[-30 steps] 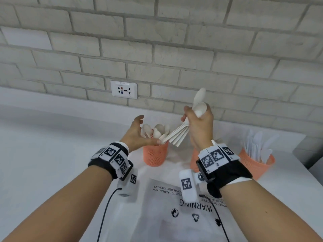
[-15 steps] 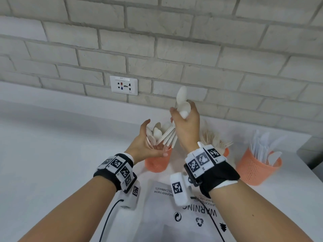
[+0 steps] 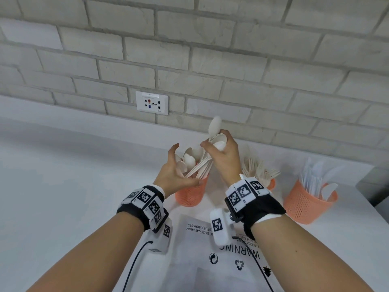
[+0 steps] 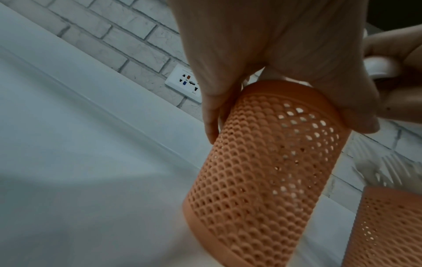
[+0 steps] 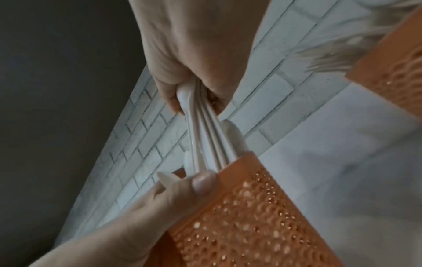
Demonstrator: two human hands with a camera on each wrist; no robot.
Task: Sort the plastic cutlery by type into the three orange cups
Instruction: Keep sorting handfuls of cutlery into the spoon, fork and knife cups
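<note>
Three orange mesh cups stand upright in a row – the left cup (image 3: 190,196) holds white spoons (image 3: 189,160), the middle cup (image 3: 272,183) forks (image 3: 260,170), the right cup (image 3: 305,204) knives (image 3: 313,178) – while a bundle of spoons (image 3: 207,159) enters the left one handles-first

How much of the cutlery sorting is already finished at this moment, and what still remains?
Nearly finished, it seems. Done: forks stand in the middle cup and knives in the right cup. In hand: the right hand grips a bundle of spoons, handles already entering the left cup, which the left hand steadies at its rim. Left: release the bundle. No loose cutlery shows on the plastic bag.
</note>
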